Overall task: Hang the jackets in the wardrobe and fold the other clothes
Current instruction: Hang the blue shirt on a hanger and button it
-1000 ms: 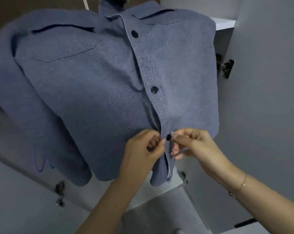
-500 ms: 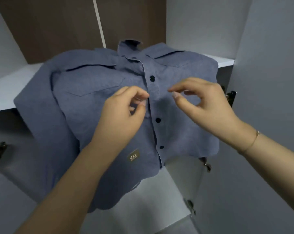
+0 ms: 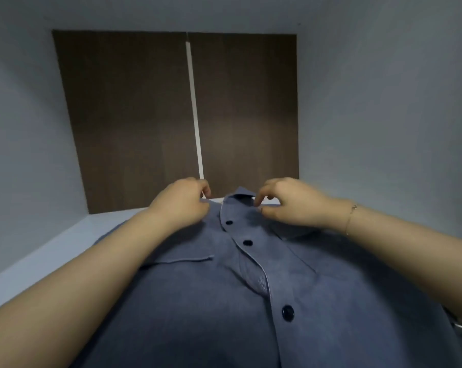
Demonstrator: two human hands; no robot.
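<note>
Blue cotton button-front jacket hung at six o'clock inside the grey wardrobe, buttoning evidently finished, since both hands had climbed to pinch its collar: left hand, right hand.

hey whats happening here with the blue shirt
A person is working on a blue button-up jacket at an open wardrobe. Both hands are up at the collar: the left hand grips the fabric beside it, and the right hand pinches the collar's other side. The front looks buttoned. Whether it hangs from a hanger cannot be seen.
</note>
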